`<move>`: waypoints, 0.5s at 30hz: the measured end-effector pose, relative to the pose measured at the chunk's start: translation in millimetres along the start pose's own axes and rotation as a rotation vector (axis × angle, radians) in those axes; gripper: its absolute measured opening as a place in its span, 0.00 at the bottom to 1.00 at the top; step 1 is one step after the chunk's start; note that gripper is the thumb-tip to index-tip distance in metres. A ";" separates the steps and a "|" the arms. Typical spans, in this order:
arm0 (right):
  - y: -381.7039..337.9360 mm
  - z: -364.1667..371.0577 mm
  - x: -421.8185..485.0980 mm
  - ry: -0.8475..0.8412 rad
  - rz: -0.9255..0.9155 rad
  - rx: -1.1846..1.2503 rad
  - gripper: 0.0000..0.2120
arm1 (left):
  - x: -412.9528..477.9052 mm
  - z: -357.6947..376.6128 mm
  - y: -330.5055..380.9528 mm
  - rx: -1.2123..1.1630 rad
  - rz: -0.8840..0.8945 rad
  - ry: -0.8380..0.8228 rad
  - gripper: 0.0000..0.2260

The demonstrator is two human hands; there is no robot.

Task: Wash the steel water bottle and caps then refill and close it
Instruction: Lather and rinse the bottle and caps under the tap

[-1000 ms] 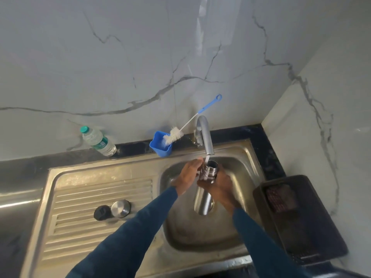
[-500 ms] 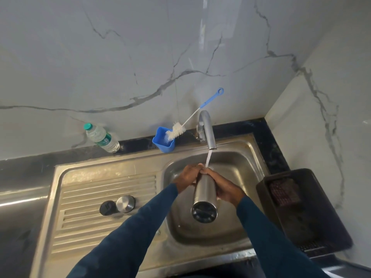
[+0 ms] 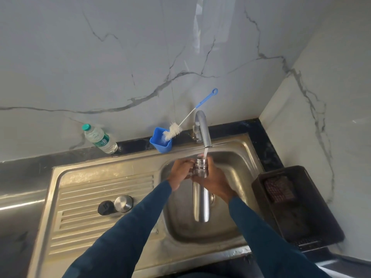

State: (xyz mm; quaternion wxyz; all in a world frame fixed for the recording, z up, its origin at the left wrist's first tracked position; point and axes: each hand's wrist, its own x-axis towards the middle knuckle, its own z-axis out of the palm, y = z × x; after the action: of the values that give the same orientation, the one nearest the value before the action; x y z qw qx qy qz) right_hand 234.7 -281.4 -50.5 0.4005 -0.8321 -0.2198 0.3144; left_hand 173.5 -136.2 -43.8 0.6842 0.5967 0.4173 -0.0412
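The steel water bottle stands upright over the sink basin, its threaded open mouth right under the tap, from which water runs. My right hand grips the bottle just below the neck. My left hand holds the neck from the left side. Two caps lie on the draining board: a black inner cap and a steel outer cap, side by side and touching.
A blue cup with a white bottle brush stands behind the sink, left of the tap. A plastic water bottle leans at the wall. A dark tray with a scrub pad sits right of the basin.
The bottle was tipped with its base toward me half a second ago; now it is upright again with its mouth under the running water. Both hands stayed on it.
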 end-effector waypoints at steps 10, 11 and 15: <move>-5.8 5.9 0.8 0.239 -0.143 -0.027 0.39 | 13.3 -18.9 -6.8 -0.030 -0.050 0.050 0.08; -7.6 5.6 1.6 0.289 -0.134 0.004 0.39 | 15.1 -19.5 -7.9 -0.026 -0.051 0.051 0.08; -13.2 6.4 2.4 0.174 -0.150 -0.091 0.38 | 13.5 -16.0 -9.4 -0.030 -0.057 0.058 0.09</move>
State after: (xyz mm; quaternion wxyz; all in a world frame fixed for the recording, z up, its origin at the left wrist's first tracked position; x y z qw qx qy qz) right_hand 230.4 -268.9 -43.8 0.4021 -0.8549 -0.2598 0.1999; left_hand 168.8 -119.3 -58.6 0.6793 0.5751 0.4544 -0.0371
